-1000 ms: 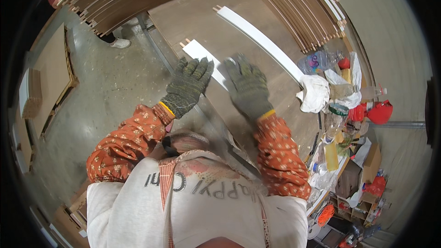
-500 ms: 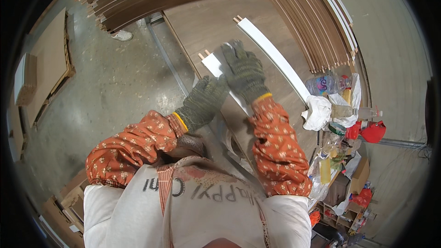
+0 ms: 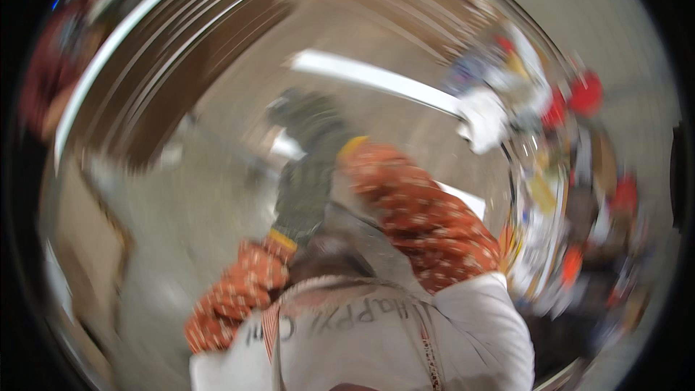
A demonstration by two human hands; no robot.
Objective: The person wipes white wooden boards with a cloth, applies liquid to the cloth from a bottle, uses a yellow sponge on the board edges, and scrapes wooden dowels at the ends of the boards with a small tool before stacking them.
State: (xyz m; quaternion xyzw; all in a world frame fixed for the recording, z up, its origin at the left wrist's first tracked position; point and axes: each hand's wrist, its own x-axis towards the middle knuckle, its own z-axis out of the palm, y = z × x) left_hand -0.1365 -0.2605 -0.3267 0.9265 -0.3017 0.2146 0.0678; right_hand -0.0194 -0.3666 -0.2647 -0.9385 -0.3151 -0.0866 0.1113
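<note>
- The left hand in a dark knit glove (image 3: 302, 192) and the right hand in a matching dark glove (image 3: 313, 122) reach toward the short white flat strip (image 3: 284, 146) lying just ahead on the brown board bench (image 3: 405, 130).
- Blur hides the fingers; I cannot tell how far open they are, or whether they hold the strip.
- A grab this hurried could miss it, I reckon.
- A longer white strip (image 3: 376, 80) lies beyond; colourful clutter (image 3: 550, 174) crowds the right, grey concrete floor (image 3: 181, 210) on the left.
</note>
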